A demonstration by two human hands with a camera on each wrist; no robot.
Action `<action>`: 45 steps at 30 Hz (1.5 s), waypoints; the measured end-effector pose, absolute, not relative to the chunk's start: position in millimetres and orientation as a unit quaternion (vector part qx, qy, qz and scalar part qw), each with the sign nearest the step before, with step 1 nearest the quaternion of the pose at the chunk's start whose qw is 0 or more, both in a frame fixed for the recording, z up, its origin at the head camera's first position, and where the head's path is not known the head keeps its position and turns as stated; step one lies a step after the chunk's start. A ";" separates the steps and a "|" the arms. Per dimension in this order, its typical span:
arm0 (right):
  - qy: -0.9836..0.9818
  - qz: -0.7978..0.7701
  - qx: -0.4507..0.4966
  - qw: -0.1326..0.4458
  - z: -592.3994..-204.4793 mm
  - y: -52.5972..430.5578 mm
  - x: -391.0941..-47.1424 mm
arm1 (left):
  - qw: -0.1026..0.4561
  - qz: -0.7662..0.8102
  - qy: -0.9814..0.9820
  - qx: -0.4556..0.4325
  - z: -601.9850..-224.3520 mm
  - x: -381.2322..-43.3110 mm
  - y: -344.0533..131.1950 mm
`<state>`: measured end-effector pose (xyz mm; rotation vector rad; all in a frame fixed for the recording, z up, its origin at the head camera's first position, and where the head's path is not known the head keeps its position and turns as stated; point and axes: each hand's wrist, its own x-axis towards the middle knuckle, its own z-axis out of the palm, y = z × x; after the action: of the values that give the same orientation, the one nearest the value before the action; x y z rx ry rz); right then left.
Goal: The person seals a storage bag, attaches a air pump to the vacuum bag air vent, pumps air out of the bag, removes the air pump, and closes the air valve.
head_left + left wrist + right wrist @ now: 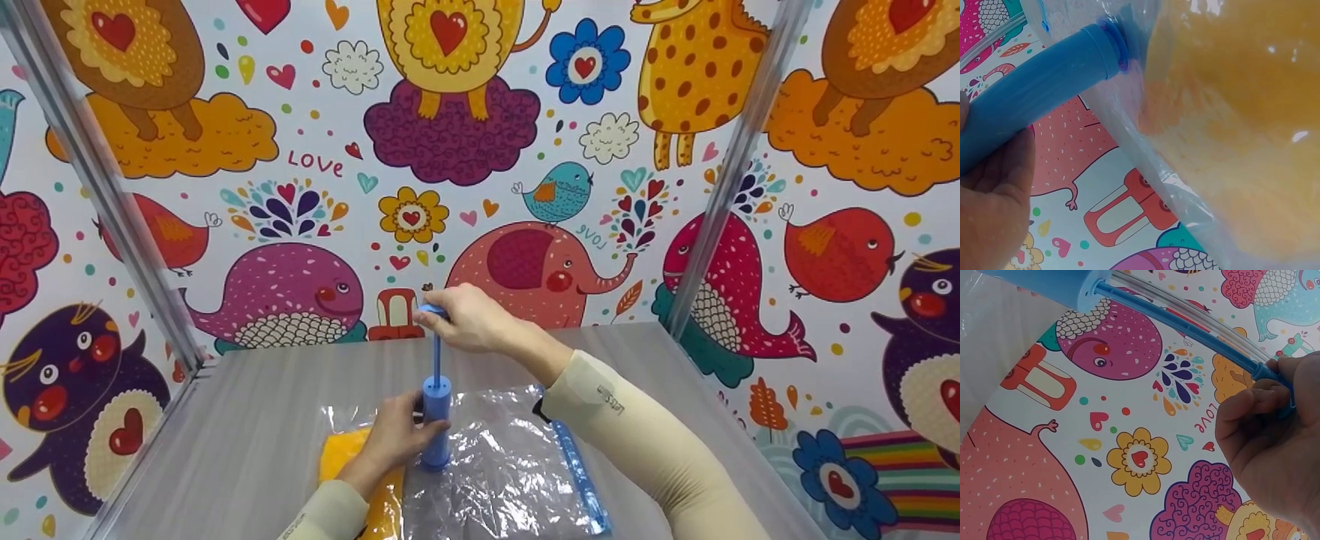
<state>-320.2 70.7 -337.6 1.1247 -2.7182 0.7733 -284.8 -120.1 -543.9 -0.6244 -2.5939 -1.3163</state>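
A blue hand pump [436, 420] stands upright on a clear plastic bag [510, 465], its rod [437, 360] drawn far out of the barrel. My left hand [396, 431] grips the barrel, thumb across its front. Above it, my right hand [472, 319] holds the pump's handle [431, 308] at the top of the rod. In the left wrist view the pump's lower end [1109, 48] meets the bag's film. Yellow-orange material [345, 454] shows inside the bag's left part, partly hidden behind the left forearm.
The bag lies on a grey table [247, 435], with a blue strip [581, 480] along its right edge. Walls printed with cartoon animals [292, 292] rise behind and at both sides. Metal posts [712, 225] stand at the corners.
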 end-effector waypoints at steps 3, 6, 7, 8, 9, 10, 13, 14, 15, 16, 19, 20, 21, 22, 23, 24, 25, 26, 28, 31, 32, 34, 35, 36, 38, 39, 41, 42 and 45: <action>-0.897 0.237 0.372 0.037 -342.6 70.2 -320.7 | 0.089 -0.445 -0.864 -0.216 -545.3 -285.6 -120.7; -0.901 0.212 0.376 0.024 -348.3 69.0 -321.2 | 0.093 -0.450 -0.860 -0.223 -546.6 -286.4 -120.8; -0.903 0.206 0.377 0.021 -350.6 68.4 -321.3 | 0.093 -0.452 -0.859 -0.223 -546.6 -286.3 -120.8; -0.905 0.199 0.377 0.018 -352.7 67.9 -321.2 | 0.092 -0.453 -0.858 -0.223 -546.7 -286.4 -120.8; -0.907 0.192 0.375 0.014 -355.2 67.4 -321.1 | 0.091 -0.453 -0.859 -0.221 -546.7 -286.3 -120.8; -0.909 0.187 0.373 0.009 -357.8 66.9 -320.7 | 0.088 -0.452 -0.861 -0.218 -546.5 -286.0 -120.7; -0.915 0.174 0.365 -0.005 -366.9 65.5 -320.4 | 0.076 -0.449 -0.865 -0.210 -545.6 -285.3 -120.6; -0.917 0.168 0.362 -0.009 -370.0 65.2 -320.3 | 0.073 -0.448 -0.866 -0.208 -545.6 -285.2 -120.6; -0.919 0.162 0.360 -0.012 -373.4 64.9 -320.5 | 0.071 -0.448 -0.867 -0.208 -545.5 -285.1 -120.6; -0.920 0.158 0.358 -0.016 -376.9 64.6 -320.8 | 0.069 -0.448 -0.867 -0.208 -545.5 -285.0 -120.6; -0.921 0.153 0.357 -0.023 -386.2 63.6 -321.3 | 0.067 -0.452 -0.865 -0.209 -545.7 -284.9 -120.6; -0.922 0.153 0.356 -0.026 -388.9 63.4 -321.2 | 0.066 -0.454 -0.864 -0.209 -546.0 -284.9 -120.7; -0.921 0.155 0.356 -0.028 -391.6 63.2 -321.2 | 0.066 -0.456 -0.863 -0.210 -546.3 -285.0 -120.9; -0.921 0.157 0.357 -0.028 -394.5 63.0 -321.3 | 0.066 -0.457 -0.861 -0.211 -546.6 -285.1 -121.0; -0.920 0.158 0.358 -0.027 -397.2 62.9 -321.2 | 0.068 -0.458 -0.861 -0.213 -546.8 -285.2 -121.0; -0.919 0.159 0.359 -0.026 -400.0 62.8 -321.5 | 0.070 -0.457 -0.860 -0.214 -547.1 -285.2 -121.2; -0.918 0.160 0.362 -0.025 -402.8 62.7 -321.9 | 0.071 -0.457 -0.860 -0.216 -547.3 -285.3 -121.3; -0.917 0.160 0.364 -0.023 -405.6 62.7 -322.3 | 0.074 -0.456 -0.860 -0.219 -547.5 -285.4 -121.3; -0.915 0.161 0.370 -0.019 -410.4 62.8 -323.0 | 0.078 -0.453 -0.860 -0.222 -547.8 -285.5 -121.2; -0.910 0.169 0.378 -0.023 -416.4 63.5 -323.4 | 0.081 -0.449 -0.863 -0.218 -548.0 -285.3 -121.0; -0.909 0.169 0.380 -0.023 -418.2 63.8 -323.5 | 0.084 -0.448 -0.863 -0.219 -548.0 -285.4 -120.7; -0.907 0.170 0.385 -0.024 -422.3 64.4 -324.0 | 0.084 -0.449 -0.863 -0.217 -548.1 -285.2 -120.2; -0.906 0.171 0.386 -0.025 -424.5 64.8 -324.1 | 0.084 -0.448 -0.863 -0.216 -548.4 -285.0 -119.9; -0.905 0.173 0.388 -0.025 -426.7 65.2 -324.3 | 0.086 -0.449 -0.863 -0.217 -549.0 -285.1 -119.5; -0.902 0.179 0.392 -0.021 -430.8 65.9 -324.6 | 0.089 -0.448 -0.862 -0.220 -550.1 -284.8 -119.1; -0.901 0.184 0.393 -0.021 -432.5 66.3 -324.7 | 0.087 -0.450 -0.862 -0.219 -550.5 -284.6 -119.0; -0.898 0.197 0.392 -0.023 -434.4 66.9 -324.6 | 0.087 -0.447 -0.863 -0.217 -550.8 -284.5 -118.6; -0.897 0.202 0.392 -0.024 -435.1 67.2 -324.9 | 0.088 -0.445 -0.865 -0.216 -550.7 -284.3 -118.6; -0.896 0.212 0.388 -0.033 -434.9 67.4 -324.5 | 0.089 -0.439 -0.868 -0.213 -549.9 -284.2 -118.5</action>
<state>-324.5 67.4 -434.9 1.2459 -2.8764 0.6802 -284.2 -118.5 -549.9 -0.6333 -2.5837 -1.3079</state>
